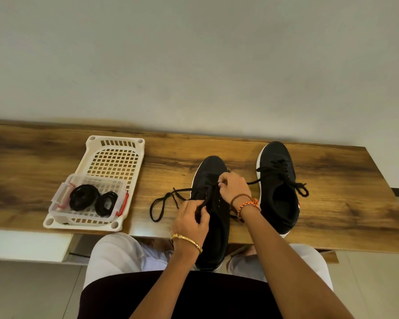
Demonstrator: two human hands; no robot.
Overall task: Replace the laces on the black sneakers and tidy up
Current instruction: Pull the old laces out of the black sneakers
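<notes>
Progress is judged early. Near sneaker (211, 210) is half unlaced, its lace (164, 201) pinched by left hand (190, 223) and right hand (232, 187). Right of it, second sneaker (278, 187) is fully laced; left, coiled laces (91, 199) are untouched in a box (62, 192).

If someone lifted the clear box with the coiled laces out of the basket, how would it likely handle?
The clear box looks like thin plastic holding only two lace coils, so it is probably light and rigid. It has no lid on, so tilting could spill the coils. Sitting on the white basket grid, it may slide easily.
</notes>
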